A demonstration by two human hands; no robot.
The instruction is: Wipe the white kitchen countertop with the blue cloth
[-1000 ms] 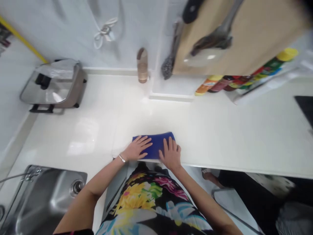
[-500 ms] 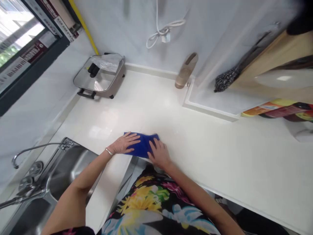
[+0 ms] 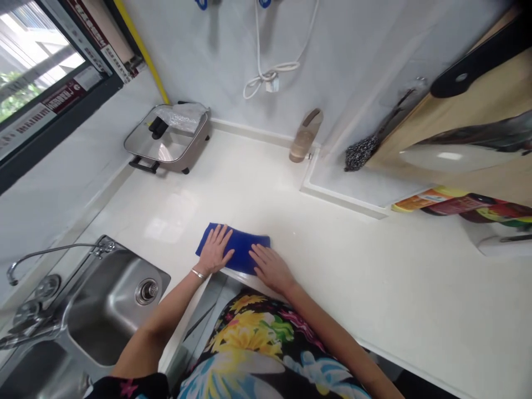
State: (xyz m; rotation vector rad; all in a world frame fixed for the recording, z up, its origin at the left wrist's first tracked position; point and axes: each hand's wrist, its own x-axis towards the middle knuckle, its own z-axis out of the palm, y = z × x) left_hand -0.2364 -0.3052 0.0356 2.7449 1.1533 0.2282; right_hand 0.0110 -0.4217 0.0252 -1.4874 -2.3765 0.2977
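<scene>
A blue cloth (image 3: 241, 250) lies flat, folded into a long strip, on the white countertop (image 3: 353, 266) near its front edge. My left hand (image 3: 214, 249) rests on the cloth's left part, fingers spread and palm down. On its right end lies my right hand (image 3: 272, 267), with the fingers stretched out flat over the cloth. Neither hand grips it. A bracelet circles my left wrist.
A stainless sink (image 3: 112, 299) with a tap (image 3: 54, 249) is at the left. An electric pan (image 3: 168, 138) with a glass lid stands in the back corner. Along the wall are a brown bottle-like holder (image 3: 305, 136), a looped white cord (image 3: 270, 75), a scrubber (image 3: 361, 154) and a knife (image 3: 477, 61).
The cloth is now smoother and spread flatter. My left hand has turned to point more away from me, and my right hand's fingers lie straighter. The view has shifted slightly.
</scene>
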